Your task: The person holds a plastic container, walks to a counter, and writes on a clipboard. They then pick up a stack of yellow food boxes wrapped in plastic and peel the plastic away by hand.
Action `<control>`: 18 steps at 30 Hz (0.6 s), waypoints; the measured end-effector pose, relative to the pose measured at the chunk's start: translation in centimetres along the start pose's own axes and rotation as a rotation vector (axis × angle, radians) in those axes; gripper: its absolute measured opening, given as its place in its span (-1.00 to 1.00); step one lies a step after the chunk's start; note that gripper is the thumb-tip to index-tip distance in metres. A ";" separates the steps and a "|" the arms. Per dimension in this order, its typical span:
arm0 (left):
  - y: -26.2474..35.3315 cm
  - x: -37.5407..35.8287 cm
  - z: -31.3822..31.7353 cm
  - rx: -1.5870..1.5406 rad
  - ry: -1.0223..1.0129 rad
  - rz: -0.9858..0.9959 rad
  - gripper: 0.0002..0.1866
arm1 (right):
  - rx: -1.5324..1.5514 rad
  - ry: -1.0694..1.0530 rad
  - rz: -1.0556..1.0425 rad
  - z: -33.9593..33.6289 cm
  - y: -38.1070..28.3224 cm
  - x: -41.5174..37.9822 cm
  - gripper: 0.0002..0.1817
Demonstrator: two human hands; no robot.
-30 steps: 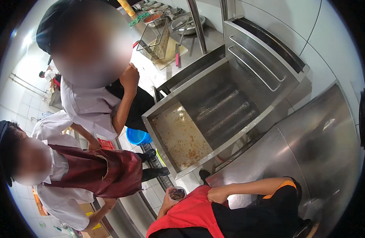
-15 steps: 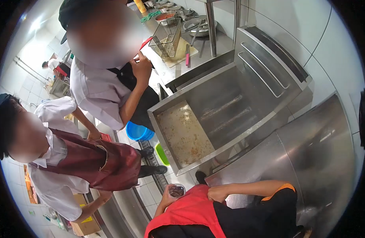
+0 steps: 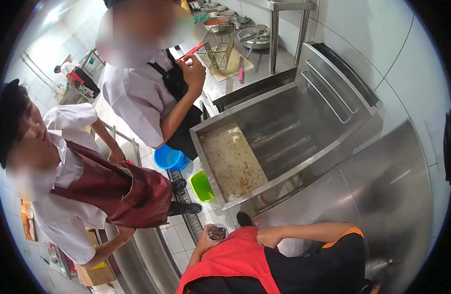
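Note:
My left hand point(image 3: 205, 240) is wrapped round a clear cup point(image 3: 217, 232) with dark contents, held close against my red apron point(image 3: 230, 252). At the apron's edge, my right hand point(image 3: 269, 238) is curled into a fist; its fingers face my body, and whatever is in them, if anything, is hidden. Beyond my hands stands a wide stainless steel basin point(image 3: 294, 137). On its left side lies a pale section point(image 3: 233, 161) strewn with brownish crumbs. Two bent metal rods point(image 3: 328, 90) rest against its back panel.
Across the basin, a person in white point(image 3: 137, 100) grips the red handle of a wire fryer basket point(image 3: 216, 53). Another, in a maroon apron point(image 3: 137, 193), stands at left. A pink-handled knife point(image 3: 241, 73) lies on a cutting board. Blue point(image 3: 170, 158) and green point(image 3: 202, 186) tubs sit on the floor.
The view has shifted slightly, showing more of the green tub. The person in maroon has turned the head. My hands keep the same pose, the left still round the cup.

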State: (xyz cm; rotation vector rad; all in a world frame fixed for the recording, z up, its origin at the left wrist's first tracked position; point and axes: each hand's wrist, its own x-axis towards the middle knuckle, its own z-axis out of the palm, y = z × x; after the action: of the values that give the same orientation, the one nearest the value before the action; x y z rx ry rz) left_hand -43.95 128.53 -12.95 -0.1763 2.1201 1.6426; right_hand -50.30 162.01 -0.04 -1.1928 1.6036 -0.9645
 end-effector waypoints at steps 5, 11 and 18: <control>-1.6 -0.4 -0.4 0.040 0.027 0.074 -0.10 | -0.063 -0.024 0.029 0.2 -0.7 0.7 -0.73; 2.1 -2.2 -1.0 -0.013 0.048 0.043 -0.11 | -0.116 -0.028 0.017 1.4 1.0 2.5 -0.71; -1.7 -4.1 -1.6 -0.023 0.131 0.058 -0.08 | -0.027 -0.143 0.011 0.6 -0.7 4.7 -0.61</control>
State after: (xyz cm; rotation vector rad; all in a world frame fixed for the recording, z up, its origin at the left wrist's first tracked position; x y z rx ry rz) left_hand -40.14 125.84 -12.45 -0.2379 2.2230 1.7325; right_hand -50.22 157.27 -0.45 -1.2422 1.5124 -0.8337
